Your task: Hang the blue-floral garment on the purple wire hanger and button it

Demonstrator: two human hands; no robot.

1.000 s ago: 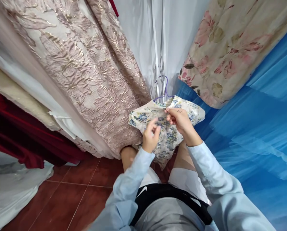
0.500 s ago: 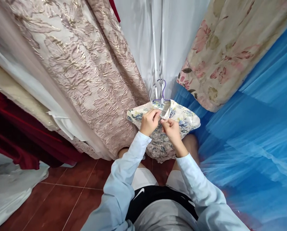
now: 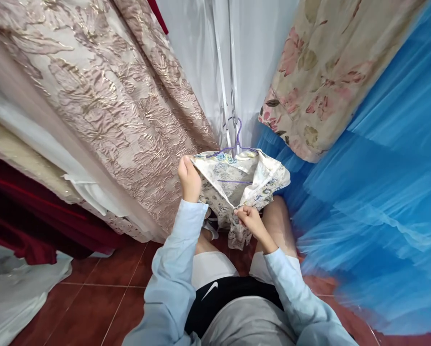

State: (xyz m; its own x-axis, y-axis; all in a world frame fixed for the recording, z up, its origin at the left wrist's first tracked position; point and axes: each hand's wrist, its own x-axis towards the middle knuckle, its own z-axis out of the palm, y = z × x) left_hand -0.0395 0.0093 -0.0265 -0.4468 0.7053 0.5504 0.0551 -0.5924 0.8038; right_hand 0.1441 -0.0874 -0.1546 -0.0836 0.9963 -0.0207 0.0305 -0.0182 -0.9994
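Observation:
A white floral-print garment (image 3: 264, 192) with blue and yellow flowers hangs on a purple hanger (image 3: 239, 132). Its front gapes in a V, and the hanger's lower bar shows inside. My left hand (image 3: 189, 180) is closed on the garment's edge at its left shoulder side, holding it out sideways. At the bottom of the V, my right hand (image 3: 249, 218) pinches the front edge with thumb and fingers. A small fastening, perhaps a zip pull, lies at those fingertips, too small to make out. Whether the garment is a shirt or a dress cannot be told.
A pink and gold brocade gown (image 3: 129, 110) hangs on the left, with dark red cloth (image 3: 20, 211) beyond it. White fabric with ribbons (image 3: 219, 62) hangs behind the hanger. On the right are a beige floral dress (image 3: 316, 86) and blue tulle (image 3: 374, 192). Red tiles (image 3: 103, 278) cover the floor.
My hands were close together at the garment's neckline. My left hand has moved left, drawing the edge outward, and my right hand has moved down. The front opening is now wide.

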